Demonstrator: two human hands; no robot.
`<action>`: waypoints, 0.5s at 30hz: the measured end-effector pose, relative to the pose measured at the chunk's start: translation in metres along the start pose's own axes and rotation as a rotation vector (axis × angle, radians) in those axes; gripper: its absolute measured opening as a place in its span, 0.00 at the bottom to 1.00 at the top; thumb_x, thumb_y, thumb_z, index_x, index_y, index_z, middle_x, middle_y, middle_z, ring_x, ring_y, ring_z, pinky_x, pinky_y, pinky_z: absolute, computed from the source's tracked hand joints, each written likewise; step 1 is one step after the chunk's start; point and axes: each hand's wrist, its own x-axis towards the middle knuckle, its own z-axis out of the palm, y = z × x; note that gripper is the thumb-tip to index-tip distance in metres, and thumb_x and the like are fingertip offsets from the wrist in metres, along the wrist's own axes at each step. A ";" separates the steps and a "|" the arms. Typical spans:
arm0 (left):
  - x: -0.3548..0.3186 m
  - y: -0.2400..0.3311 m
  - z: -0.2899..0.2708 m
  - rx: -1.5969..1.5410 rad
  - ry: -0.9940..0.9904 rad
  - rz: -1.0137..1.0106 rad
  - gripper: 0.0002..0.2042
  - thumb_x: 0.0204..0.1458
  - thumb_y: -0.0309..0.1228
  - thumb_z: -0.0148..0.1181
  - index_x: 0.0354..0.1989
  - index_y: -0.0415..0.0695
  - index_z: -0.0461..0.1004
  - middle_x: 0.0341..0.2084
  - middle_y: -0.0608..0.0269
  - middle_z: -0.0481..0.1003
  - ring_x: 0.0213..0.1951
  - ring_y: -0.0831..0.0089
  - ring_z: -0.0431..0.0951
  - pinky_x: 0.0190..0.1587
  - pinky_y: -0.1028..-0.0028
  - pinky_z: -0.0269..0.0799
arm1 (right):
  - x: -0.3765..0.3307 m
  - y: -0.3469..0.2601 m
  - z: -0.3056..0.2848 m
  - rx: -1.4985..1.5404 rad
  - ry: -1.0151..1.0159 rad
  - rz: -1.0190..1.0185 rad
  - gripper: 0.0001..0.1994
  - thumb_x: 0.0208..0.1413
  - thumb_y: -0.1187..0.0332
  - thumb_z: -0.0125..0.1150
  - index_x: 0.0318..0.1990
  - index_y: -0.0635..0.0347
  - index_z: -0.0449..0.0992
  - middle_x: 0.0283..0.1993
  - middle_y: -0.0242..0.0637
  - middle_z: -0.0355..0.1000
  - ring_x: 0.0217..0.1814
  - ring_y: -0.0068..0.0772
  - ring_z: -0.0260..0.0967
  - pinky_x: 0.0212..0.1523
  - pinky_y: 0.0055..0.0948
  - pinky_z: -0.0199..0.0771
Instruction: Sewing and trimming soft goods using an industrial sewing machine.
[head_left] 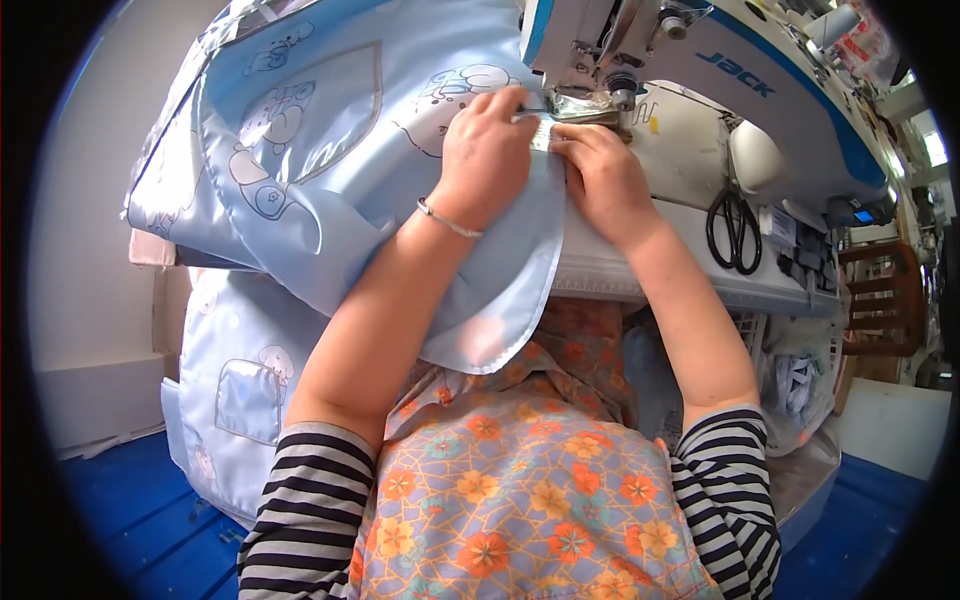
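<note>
A light blue fabric piece [330, 150] with cartoon prints lies over the sewing table and hangs down toward my lap. My left hand [487, 150] presses flat on the fabric beside the presser foot [585, 105] of a white and blue sewing machine [760, 110]. My right hand [600, 170] pinches the fabric edge together with a small white label [541, 133] just in front of the needle. A thin bracelet circles my left wrist.
Black scissors [735, 230] lie on the machine bed to the right. More blue printed fabric [235, 390] is stacked low on my left. A basket with cloth pieces [800, 385] hangs under the table at right. The floor [140, 510] is blue. A wooden chair [880, 300] stands far right.
</note>
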 end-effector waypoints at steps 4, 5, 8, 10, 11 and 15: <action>-0.008 0.008 0.002 -0.141 -0.048 0.167 0.10 0.44 0.26 0.52 0.34 0.40 0.77 0.37 0.62 0.76 0.44 0.65 0.74 0.46 0.67 0.69 | -0.001 0.002 -0.001 -0.017 -0.049 -0.005 0.14 0.48 0.79 0.54 0.44 0.65 0.75 0.50 0.43 0.73 0.53 0.44 0.69 0.56 0.37 0.69; -0.008 0.009 0.002 -0.139 -0.061 0.161 0.10 0.44 0.26 0.52 0.35 0.40 0.77 0.37 0.62 0.76 0.44 0.66 0.74 0.46 0.67 0.69 | -0.001 0.003 -0.001 -0.016 -0.036 -0.021 0.14 0.48 0.79 0.54 0.44 0.65 0.75 0.50 0.43 0.73 0.53 0.44 0.69 0.56 0.37 0.69; -0.010 0.009 0.003 -0.136 -0.075 0.163 0.11 0.45 0.26 0.50 0.36 0.40 0.76 0.38 0.62 0.76 0.44 0.67 0.74 0.46 0.68 0.69 | -0.001 0.005 -0.001 -0.032 -0.063 -0.042 0.15 0.49 0.79 0.53 0.46 0.65 0.74 0.51 0.43 0.73 0.54 0.44 0.69 0.56 0.37 0.69; -0.009 0.006 0.005 -0.094 -0.032 0.179 0.10 0.45 0.26 0.50 0.35 0.41 0.76 0.37 0.62 0.76 0.44 0.67 0.74 0.46 0.68 0.69 | 0.000 0.004 0.000 -0.054 -0.076 -0.038 0.16 0.49 0.79 0.52 0.47 0.65 0.74 0.51 0.43 0.73 0.54 0.44 0.69 0.56 0.37 0.69; -0.009 0.005 0.006 -0.100 -0.021 0.175 0.10 0.45 0.26 0.50 0.35 0.41 0.76 0.37 0.62 0.76 0.44 0.67 0.74 0.46 0.68 0.69 | 0.000 0.003 0.000 -0.059 -0.069 -0.048 0.16 0.49 0.79 0.52 0.47 0.65 0.74 0.51 0.43 0.73 0.54 0.44 0.69 0.56 0.37 0.69; -0.002 0.000 0.008 -0.091 -0.093 0.147 0.08 0.45 0.26 0.50 0.32 0.41 0.75 0.36 0.62 0.75 0.44 0.65 0.74 0.46 0.67 0.68 | -0.002 -0.002 0.002 -0.098 -0.078 -0.056 0.16 0.49 0.78 0.53 0.47 0.64 0.74 0.51 0.43 0.73 0.54 0.43 0.69 0.56 0.36 0.69</action>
